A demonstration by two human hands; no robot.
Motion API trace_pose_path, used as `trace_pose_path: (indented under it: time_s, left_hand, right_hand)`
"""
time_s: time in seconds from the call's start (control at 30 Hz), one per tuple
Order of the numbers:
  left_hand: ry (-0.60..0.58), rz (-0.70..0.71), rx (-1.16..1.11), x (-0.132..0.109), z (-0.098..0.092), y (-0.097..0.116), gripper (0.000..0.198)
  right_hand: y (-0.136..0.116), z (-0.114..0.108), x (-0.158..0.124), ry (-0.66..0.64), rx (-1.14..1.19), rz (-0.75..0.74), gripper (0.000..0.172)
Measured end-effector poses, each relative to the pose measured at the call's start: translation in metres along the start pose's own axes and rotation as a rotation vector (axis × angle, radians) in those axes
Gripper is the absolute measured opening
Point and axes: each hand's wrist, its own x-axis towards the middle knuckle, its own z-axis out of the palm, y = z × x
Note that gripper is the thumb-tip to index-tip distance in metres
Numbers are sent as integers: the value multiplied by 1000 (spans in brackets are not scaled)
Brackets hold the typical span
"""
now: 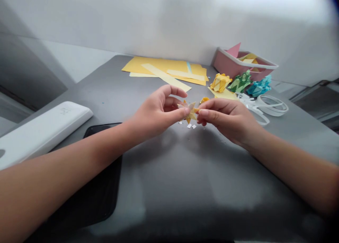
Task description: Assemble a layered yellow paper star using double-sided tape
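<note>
A small yellow folded paper star [192, 111] is held between both hands just above the grey table [169, 165]. My left hand [159, 110] pinches its left side with thumb and fingers. My right hand [225, 117] pinches its right side, fingers curled. Tiny white paper scraps [191, 125] lie on the table right beneath the star.
Yellow paper sheets and strips [164, 69] lie at the back. A pink tray [243, 64] with paper stands back right, with yellow [220, 82], green [240, 82] and blue [259, 87] folded paper shapes and white scissors [262, 107] before it. A white device [42, 130] and a black tray [97, 186] lie left.
</note>
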Motion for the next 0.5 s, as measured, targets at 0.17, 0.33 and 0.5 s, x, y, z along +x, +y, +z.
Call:
trace_pose_path:
  time_s: [0.17,0.33,0.5]
  left_hand:
    - [-28,-2,-7,0,2,2,31]
    - [-23,-3,-12,1,2,3,30]
    - [-30,-4,16,1,1,0,31]
  right_hand:
    - [-2,2,-1,8,14,12,15]
    - [-2,1,-1,14,86,15,6]
    - [-3,1,-1,39,72,-9,13]
